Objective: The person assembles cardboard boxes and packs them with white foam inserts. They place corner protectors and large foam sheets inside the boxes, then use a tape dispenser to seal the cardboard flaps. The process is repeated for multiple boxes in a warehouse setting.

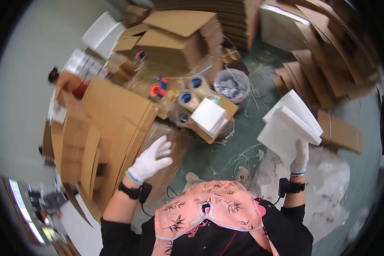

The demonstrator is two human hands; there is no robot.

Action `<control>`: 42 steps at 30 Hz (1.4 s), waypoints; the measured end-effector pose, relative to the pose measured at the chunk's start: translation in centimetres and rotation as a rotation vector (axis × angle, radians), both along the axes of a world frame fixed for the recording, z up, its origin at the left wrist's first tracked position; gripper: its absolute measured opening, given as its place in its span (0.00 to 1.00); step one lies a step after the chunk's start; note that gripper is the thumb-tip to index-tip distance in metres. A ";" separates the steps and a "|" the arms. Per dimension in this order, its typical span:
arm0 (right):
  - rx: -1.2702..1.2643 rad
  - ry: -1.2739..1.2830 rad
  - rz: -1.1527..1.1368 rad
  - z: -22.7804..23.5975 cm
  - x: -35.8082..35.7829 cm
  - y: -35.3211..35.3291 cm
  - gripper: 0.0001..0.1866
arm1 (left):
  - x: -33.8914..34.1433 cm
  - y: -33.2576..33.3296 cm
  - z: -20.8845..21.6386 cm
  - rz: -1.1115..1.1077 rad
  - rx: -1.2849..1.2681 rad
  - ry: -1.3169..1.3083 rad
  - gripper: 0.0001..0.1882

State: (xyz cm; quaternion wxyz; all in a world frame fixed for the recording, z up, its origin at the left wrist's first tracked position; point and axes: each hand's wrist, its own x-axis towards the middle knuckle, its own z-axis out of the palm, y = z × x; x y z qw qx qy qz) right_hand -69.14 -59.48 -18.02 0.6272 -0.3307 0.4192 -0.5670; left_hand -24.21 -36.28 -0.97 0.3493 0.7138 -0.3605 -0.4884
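My left hand (pixel 150 159), in a white knit glove, is raised with its fingers spread and holds nothing. It is nearest to a stack of flat cardboard sheets (pixel 119 113). My right hand (pixel 301 157), gloved the same way, grips the near edge of a white foam piece (pixel 281 132). The foam looks like a broad flat panel with a raised, ledge-like part; part of my fingers is hidden by it. Both wrists carry black strapped devices.
Tape rolls (pixel 187 99), white foam blocks (pixel 210 116) and an orange-blue tape dispenser (pixel 158 87) sit ahead. Nearby stands a bucket of scraps (pixel 231 85). Cardboard piles (pixel 179 38) surround me; plastic bags (pixel 324 183) lie right. Another person (pixel 70 85) is far left.
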 end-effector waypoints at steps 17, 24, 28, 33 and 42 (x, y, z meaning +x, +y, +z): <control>-0.589 0.229 1.703 30.5 57.8 27.4 0.41 | 21.0 35.7 10.6 0.760 -1.038 -0.268 0.44; -0.408 0.079 1.942 35.7 67.1 34.3 0.51 | 25.5 42.3 15.3 0.653 -0.663 -1.272 0.57; -0.453 -0.005 2.025 38.4 71.7 35.7 0.49 | 26.4 44.9 16.4 0.614 -0.517 -1.433 0.53; -1.023 -0.122 1.804 44.4 76.9 36.5 0.45 | 25.8 46.7 20.0 0.721 -0.221 -1.656 0.50; -2.161 0.484 1.168 45.9 96.4 45.2 0.34 | 31.6 53.6 21.4 1.225 -0.278 -0.751 0.31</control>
